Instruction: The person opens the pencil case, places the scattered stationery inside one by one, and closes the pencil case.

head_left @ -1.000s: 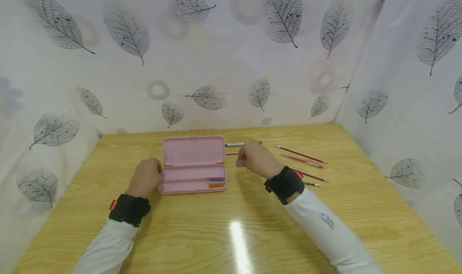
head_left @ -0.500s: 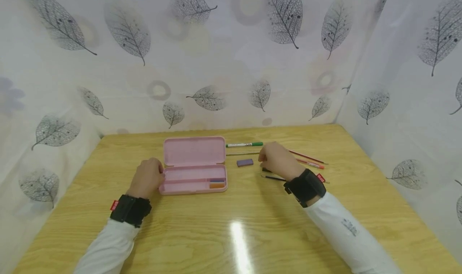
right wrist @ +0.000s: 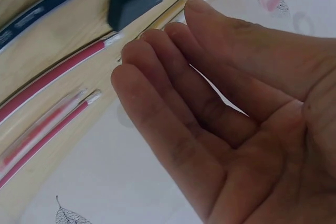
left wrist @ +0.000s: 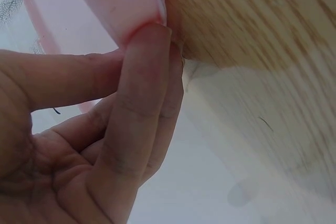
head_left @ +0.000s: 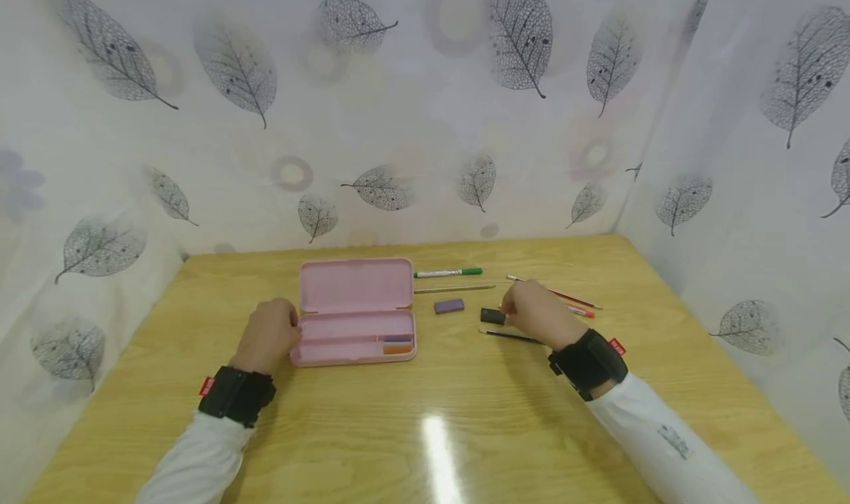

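Observation:
A pink pencil case (head_left: pixel 358 324) lies with its lid laid back on the table. My left hand (head_left: pixel 267 334) pinches its left end between thumb and fingers, plainly seen in the left wrist view. Blue and orange pieces (head_left: pixel 398 345) sit in the case's right compartment. My right hand (head_left: pixel 541 313) hovers beside a black block, likely an eraser (head_left: pixel 491 316); in the right wrist view the fingers (right wrist: pixel 157 114) are loosely bent with nothing between them. A purple eraser (head_left: pixel 448 306) lies between the case and the black block.
Behind the purple eraser lie a green-capped marker (head_left: pixel 446 272) and a thin gold stick (head_left: pixel 454 289). A dark pencil (head_left: pixel 508 335) is partly under the right hand. Beyond that hand are a red pencil (head_left: pixel 578 299) and a pen with an orange end (head_left: pixel 581 311). Leaf-printed cloth walls (head_left: pixel 425 105) enclose the table.
My right hand has let go of the purple eraser, which now lies on the table, and has moved right to the black block. My left hand stays on the case.

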A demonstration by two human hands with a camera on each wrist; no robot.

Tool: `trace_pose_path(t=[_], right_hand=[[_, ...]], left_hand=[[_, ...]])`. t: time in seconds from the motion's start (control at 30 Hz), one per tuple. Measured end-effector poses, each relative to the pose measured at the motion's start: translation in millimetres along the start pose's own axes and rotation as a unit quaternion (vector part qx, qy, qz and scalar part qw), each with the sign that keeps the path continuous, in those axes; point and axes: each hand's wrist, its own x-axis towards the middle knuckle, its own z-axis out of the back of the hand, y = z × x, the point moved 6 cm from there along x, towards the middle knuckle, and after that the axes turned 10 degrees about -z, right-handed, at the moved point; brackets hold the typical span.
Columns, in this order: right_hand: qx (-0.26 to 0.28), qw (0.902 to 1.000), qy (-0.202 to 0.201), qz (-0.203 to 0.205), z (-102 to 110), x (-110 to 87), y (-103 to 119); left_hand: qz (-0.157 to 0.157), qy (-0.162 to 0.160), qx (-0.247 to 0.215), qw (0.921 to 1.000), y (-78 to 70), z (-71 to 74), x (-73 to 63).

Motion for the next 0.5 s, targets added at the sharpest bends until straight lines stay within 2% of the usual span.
trace_pose_path(t=[0.27, 0.5], right_hand=[[-0.006, 1.0, -0.006, -0.001, -5, -8.1, -19], [-0.001, 0.9998, 0.001, -0.021, -10, -10.4, -24]], left_hand=[[-0.005, -0.001, 0.002, 1.0, 1.2, -2.5, -1.1], [0.001, -0.006, 0.008, 0.9999, 2.1, -1.6, -0.3]])
